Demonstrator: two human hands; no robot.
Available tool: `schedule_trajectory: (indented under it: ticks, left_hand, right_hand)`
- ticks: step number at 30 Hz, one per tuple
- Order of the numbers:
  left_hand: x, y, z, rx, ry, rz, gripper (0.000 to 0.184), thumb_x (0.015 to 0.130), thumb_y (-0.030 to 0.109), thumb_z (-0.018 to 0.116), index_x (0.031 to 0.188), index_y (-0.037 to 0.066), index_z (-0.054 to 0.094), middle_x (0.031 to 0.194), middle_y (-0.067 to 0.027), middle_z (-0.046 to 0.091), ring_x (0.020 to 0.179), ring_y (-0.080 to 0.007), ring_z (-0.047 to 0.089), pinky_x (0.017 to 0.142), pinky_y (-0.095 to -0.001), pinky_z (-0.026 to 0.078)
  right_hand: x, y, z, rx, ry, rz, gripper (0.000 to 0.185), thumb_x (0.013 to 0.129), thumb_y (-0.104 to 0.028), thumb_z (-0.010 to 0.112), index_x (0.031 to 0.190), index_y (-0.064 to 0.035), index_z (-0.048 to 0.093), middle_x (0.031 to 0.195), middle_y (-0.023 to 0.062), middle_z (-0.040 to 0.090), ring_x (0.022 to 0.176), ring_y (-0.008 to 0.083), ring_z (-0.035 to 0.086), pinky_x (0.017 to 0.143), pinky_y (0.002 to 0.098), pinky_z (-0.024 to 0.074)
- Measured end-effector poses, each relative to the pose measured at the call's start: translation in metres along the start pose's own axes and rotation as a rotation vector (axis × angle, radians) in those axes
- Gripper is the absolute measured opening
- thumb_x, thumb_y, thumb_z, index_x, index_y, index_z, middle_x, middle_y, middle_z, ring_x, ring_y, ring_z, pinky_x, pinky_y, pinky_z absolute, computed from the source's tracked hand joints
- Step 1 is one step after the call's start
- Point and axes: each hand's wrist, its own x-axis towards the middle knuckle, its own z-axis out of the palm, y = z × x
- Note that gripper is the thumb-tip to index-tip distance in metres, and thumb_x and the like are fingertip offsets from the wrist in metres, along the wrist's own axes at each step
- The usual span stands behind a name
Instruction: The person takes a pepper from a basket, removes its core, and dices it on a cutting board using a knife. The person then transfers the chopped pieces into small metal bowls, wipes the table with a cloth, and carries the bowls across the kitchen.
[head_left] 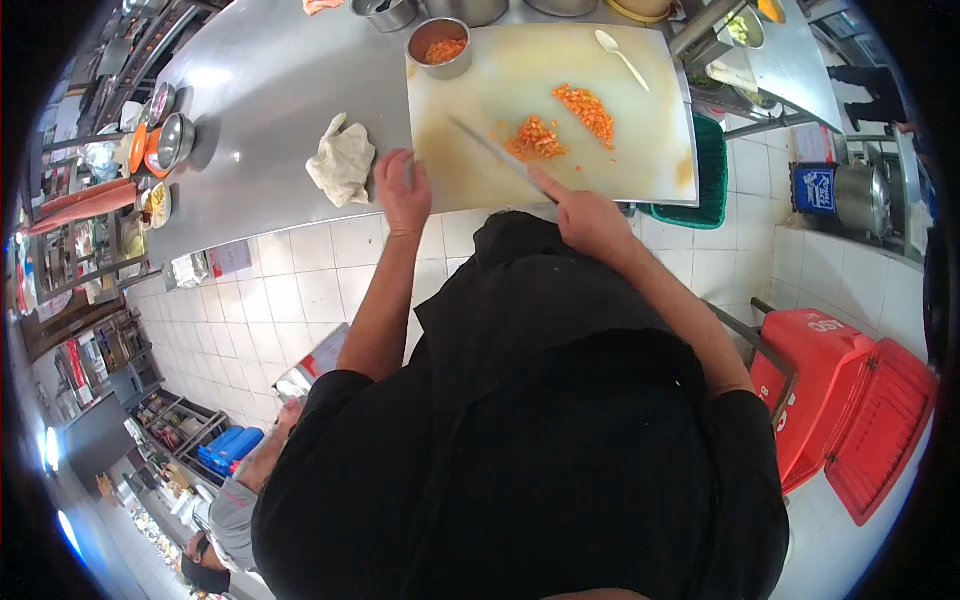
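"Gripping what?"

"A knife (497,154) in my right hand (592,218). My left hand (403,195) is loose, with nothing seen in it, between the cloth (343,165) and the board (640,172)."

"How much is cut?"

"The near heap (537,141), by the blade, and the far heap (586,114), ahead of my right hand: both diced, orange (plus a few strays). Whether any cutting is left, I can't tell."

"And the pot (438,68)?"

"Farther off, ahead of my left hand, holding similar bits; neither heap is in it."
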Motion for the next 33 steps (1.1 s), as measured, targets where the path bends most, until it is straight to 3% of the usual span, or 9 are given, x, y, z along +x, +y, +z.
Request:
schedule_trajectory:
  ticks: [3, 6, 9, 16, 20, 26, 28, 31, 33]
  left_hand:
    - [0.006, -0.018, -0.006, 0.009, 0.031, -0.001, 0.023, 0.086, 0.005, 0.071, 0.109, 0.002, 0.067, 0.114, -0.0178, 0.064, 0.111, -0.037, 0.061, 0.097, -0.046, 0.05]
    - [0.01, -0.025, -0.014, 0.013, 0.042, -0.047, 0.023, 0.087, 0.005, 0.071, 0.11, 0.002, 0.067, 0.114, -0.0178, 0.064, 0.109, -0.0368, 0.061, 0.095, -0.0453, 0.051]
    - [0.015, -0.022, -0.016, 0.005, 0.032, -0.069, 0.023, 0.088, 0.005, 0.071, 0.111, 0.002, 0.067, 0.114, -0.0175, 0.064, 0.109, -0.0364, 0.062, 0.095, -0.045, 0.051]
    - [0.012, -0.002, -0.006, -0.015, -0.058, 0.022, 0.028, 0.088, 0.006, 0.072, 0.115, 0.004, 0.066, 0.117, -0.0169, 0.064, 0.111, -0.0375, 0.061, 0.097, -0.046, 0.051]
    - [0.012, 0.033, 0.008, -0.176, -0.166, 0.097, 0.031, 0.087, 0.003, 0.072, 0.117, 0.003, 0.065, 0.117, -0.0154, 0.065, 0.106, -0.0352, 0.062, 0.092, -0.0452, 0.052]
    - [0.02, 0.126, 0.03, -0.396, -0.52, 0.394, 0.052, 0.085, 0.007, 0.075, 0.135, 0.01, 0.06, 0.144, -0.0156, 0.057, 0.124, -0.0342, 0.061, 0.1, -0.0429, 0.053]
    - [0.02, 0.154, 0.04, -0.45, -0.753, 0.484, 0.058, 0.085, 0.01, 0.072, 0.141, 0.011, 0.057, 0.152, -0.0152, 0.05, 0.121, -0.0344, 0.063, 0.1, -0.0435, 0.053]
    - [0.024, 0.183, 0.058, -0.479, -0.903, 0.718, 0.062, 0.085, 0.012, 0.07, 0.145, 0.013, 0.053, 0.158, -0.0119, 0.044, 0.117, -0.0341, 0.065, 0.096, -0.0429, 0.056]
    - [0.03, 0.19, 0.063, -0.422, -0.988, 0.742, 0.065, 0.085, 0.012, 0.068, 0.147, 0.014, 0.051, 0.16, -0.0094, 0.043, 0.116, -0.0331, 0.066, 0.093, -0.0427, 0.057]
  right_hand:
    - [0.002, 0.017, 0.024, 0.05, 0.067, -0.085, 0.073, 0.094, -0.009, 0.049, 0.161, -0.0343, 0.031, 0.085, 0.0275, 0.07, 0.079, 0.0443, 0.07, 0.076, 0.0564, 0.0542]
    - [0.007, 0.042, 0.028, 0.041, 0.185, -0.008, 0.072, 0.095, -0.01, 0.048, 0.16, -0.0365, 0.032, 0.085, 0.0265, 0.07, 0.079, 0.0446, 0.07, 0.076, 0.0561, 0.0544]
    - [-0.001, 0.048, -0.01, -0.013, 0.109, 0.163, 0.071, 0.095, -0.012, 0.05, 0.159, -0.0385, 0.034, 0.086, 0.026, 0.07, 0.08, 0.0442, 0.07, 0.077, 0.0561, 0.0545]
    - [-0.023, 0.064, -0.045, -0.189, 0.333, 0.139, 0.076, 0.094, -0.017, 0.058, 0.161, -0.041, 0.031, 0.091, 0.0202, 0.069, 0.078, 0.041, 0.069, 0.073, 0.0532, 0.0557]
    - [-0.042, 0.046, -0.052, -0.083, 0.481, 0.234, 0.085, 0.087, -0.013, 0.067, 0.162, -0.0299, 0.029, 0.095, 0.0202, 0.067, 0.079, 0.0404, 0.069, 0.073, 0.0518, 0.0564]
    - [-0.051, 0.017, -0.051, -0.038, 0.584, 0.304, 0.093, 0.079, -0.005, 0.072, 0.16, -0.0165, 0.027, 0.102, 0.0232, 0.069, 0.086, 0.0415, 0.07, 0.075, 0.051, 0.0568]
    - [-0.048, 0.013, -0.046, -0.049, 0.59, 0.33, 0.093, 0.079, -0.005, 0.072, 0.16, -0.0164, 0.027, 0.103, 0.0235, 0.069, 0.087, 0.0417, 0.07, 0.076, 0.0508, 0.0567]
    - [-0.049, 0.008, -0.044, -0.077, 0.621, 0.283, 0.095, 0.076, -0.003, 0.072, 0.159, -0.0157, 0.027, 0.102, 0.0213, 0.069, 0.088, 0.0408, 0.07, 0.075, 0.05, 0.0563]
    - [-0.053, 0.007, -0.044, -0.089, 0.63, 0.263, 0.096, 0.075, -0.002, 0.073, 0.159, -0.0156, 0.028, 0.101, 0.0205, 0.07, 0.087, 0.0402, 0.07, 0.075, 0.0492, 0.0561]
